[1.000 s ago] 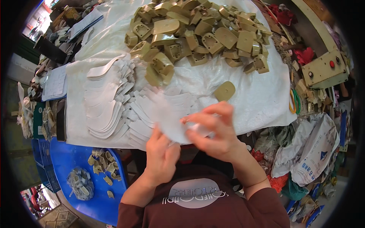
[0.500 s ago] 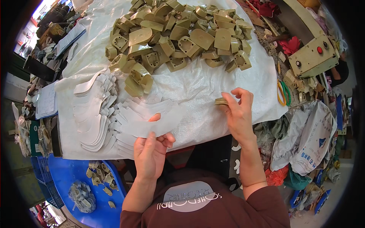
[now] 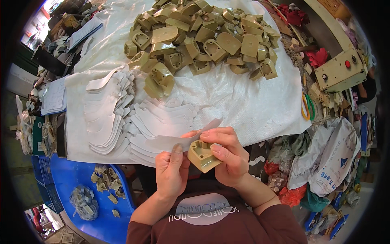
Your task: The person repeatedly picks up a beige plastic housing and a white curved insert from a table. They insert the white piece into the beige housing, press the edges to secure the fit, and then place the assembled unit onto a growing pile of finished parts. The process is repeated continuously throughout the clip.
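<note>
My left hand (image 3: 172, 171) is closed, pinching the near end of a curved thin white strip (image 3: 170, 141) between thumb and fingers. In my right hand (image 3: 230, 156) sits a glossy olive shoe heel (image 3: 204, 156), its hollow face with holes turned up. The strip stretches behind the heel, and its far end reaches the right fingertips. Whether strip and heel touch is hard to tell. A layered pile of white strips (image 3: 107, 112) lies to the left, with a fanned stack of strips (image 3: 156, 118) beside it. Beyond them is a large heap of olive heels (image 3: 199, 36).
A white plastic sheet (image 3: 252, 101) covers the table. Scissors with yellow and green handles (image 3: 307, 106) lie at its right edge, below a control box (image 3: 341, 71). A blue tub (image 3: 67, 175) with scraps stands at lower left; plastic sacks (image 3: 331, 158) fill the right.
My right hand has brought the heel leftward and nearer to my body, up to the strip. My left hand has shifted right and slightly nearer, still holding the strip.
</note>
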### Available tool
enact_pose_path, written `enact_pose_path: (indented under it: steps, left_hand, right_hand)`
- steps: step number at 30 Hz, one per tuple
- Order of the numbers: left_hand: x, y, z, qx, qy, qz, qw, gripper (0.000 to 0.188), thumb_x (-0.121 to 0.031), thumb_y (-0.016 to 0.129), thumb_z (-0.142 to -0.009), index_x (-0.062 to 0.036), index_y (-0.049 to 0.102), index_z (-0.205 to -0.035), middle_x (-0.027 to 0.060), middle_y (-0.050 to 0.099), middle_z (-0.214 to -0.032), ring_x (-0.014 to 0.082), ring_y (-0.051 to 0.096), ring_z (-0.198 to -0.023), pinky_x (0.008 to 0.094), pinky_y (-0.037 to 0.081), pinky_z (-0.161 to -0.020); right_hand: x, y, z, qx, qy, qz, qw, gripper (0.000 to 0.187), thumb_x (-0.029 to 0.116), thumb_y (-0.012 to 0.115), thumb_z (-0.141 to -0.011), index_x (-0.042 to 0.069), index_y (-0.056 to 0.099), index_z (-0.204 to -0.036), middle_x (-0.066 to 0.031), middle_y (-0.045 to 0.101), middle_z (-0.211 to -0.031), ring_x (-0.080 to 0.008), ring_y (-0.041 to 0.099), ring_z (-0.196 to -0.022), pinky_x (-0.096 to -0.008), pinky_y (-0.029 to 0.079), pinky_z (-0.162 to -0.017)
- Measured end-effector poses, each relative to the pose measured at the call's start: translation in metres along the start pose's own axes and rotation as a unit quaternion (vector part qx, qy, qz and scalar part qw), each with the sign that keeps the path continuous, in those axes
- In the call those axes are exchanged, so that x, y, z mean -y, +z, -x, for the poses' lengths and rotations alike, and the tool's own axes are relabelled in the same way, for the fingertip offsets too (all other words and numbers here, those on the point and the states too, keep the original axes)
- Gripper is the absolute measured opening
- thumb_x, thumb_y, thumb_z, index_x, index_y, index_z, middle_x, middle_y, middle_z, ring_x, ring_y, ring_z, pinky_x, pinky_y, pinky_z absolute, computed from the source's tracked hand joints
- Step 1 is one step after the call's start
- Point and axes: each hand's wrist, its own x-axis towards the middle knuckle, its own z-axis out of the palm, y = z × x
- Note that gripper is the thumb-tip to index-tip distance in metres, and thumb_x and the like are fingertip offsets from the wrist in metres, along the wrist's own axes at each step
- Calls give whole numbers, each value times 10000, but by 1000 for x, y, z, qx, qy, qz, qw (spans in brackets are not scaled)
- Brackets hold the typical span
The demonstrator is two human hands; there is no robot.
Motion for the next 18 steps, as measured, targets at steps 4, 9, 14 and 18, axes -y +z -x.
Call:
enact_pose_path:
  steps: [4, 9, 14, 18]
  left_hand:
    - [-1, 5, 0, -10, 11, -22, 1000, 413, -209, 425, -1002, 119, 474, -1249, 193, 531, -1260, 215, 555, -1104, 323, 467, -924]
    - [2, 1, 4, -39, -2, -89, 995, 387, -192, 408, -1006, 108, 521, -1223, 120, 614, -1102, 93, 560, -862, 225, 447, -701]
    - [5, 2, 8, -38, 47, -172, 983, 386, -191, 402, -1004, 110, 529, -1210, 110, 637, -1042, 88, 569, -846, 229, 451, -712]
    - [4, 6, -2, -63, 146, -249, 955, 343, -149, 397, -993, 106, 556, -1159, 145, 657, -1017, 163, 617, -906, 264, 466, -808]
  right_hand:
    - [-2, 4, 0, 5, -15, 9, 1000, 364, -81, 643, -746, 55, 567, -1075, -159, 607, -1078, -318, 586, -922, -370, 515, -743]
    - [-4, 6, 2, -9, -15, 28, 999, 349, -87, 637, -746, 51, 572, -1060, -145, 614, -1050, -306, 575, -893, -364, 505, -712]
    - [-7, 10, 3, -18, -39, 65, 997, 405, -79, 669, -694, 56, 569, -1062, -134, 615, -1015, -288, 549, -846, -352, 482, -669]
    - [-12, 4, 2, -1, -38, 101, 994, 443, -55, 688, -651, 79, 573, -1057, -108, 619, -1009, -264, 517, -807, -358, 432, -668]
